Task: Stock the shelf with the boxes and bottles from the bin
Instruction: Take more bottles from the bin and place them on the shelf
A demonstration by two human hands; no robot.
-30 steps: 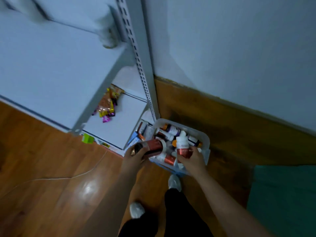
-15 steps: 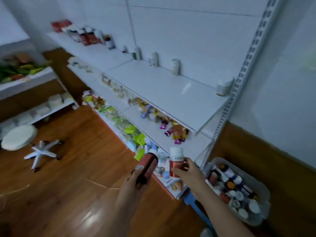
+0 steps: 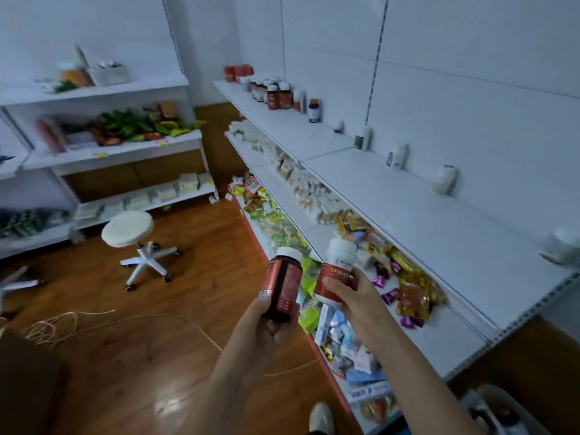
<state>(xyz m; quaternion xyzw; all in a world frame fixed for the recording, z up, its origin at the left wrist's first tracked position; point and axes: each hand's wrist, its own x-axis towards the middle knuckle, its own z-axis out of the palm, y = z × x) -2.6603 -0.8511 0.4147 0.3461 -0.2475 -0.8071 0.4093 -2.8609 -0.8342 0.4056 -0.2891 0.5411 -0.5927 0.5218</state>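
Both hands have risen since half a second ago, and the view has swung left along the shelf, so the bin (image 3: 489, 400) now shows only as a pale corner at the lower right. The left hand (image 3: 266, 321) grips a dark bottle (image 3: 283, 282) round its base, fingers curled under it; the bottle tilts a little and has a dark cap and a red label with a barcode strip. The right hand (image 3: 351, 296) holds a white bottle (image 3: 337, 271) with a red label, fingers wrapped round its lower half. White characters run across that label but are too blurred to read. The two bottles stand just beside each other, apart, in front of the shelf's (image 3: 408, 211) lower tiers.

The top board is mostly bare: a few small white bottles (image 3: 444, 180) stand spaced along its back edge, and a cluster of dark bottles (image 3: 273, 94) with red boxes (image 3: 238, 72) sits at the far end. Under it, a tier carries rows of pale packets (image 3: 310, 189), and lower tiers hold bright candy wrappers (image 3: 405, 293) and blue boxes (image 3: 342, 334).

On the wooden floor (image 3: 157, 340) stand a white stool (image 3: 128, 229) on casters and a loose cord (image 3: 62, 324). A second shelf unit (image 3: 103, 152) at the left holds green packets. A shoe (image 3: 320, 417) shows at the bottom edge.
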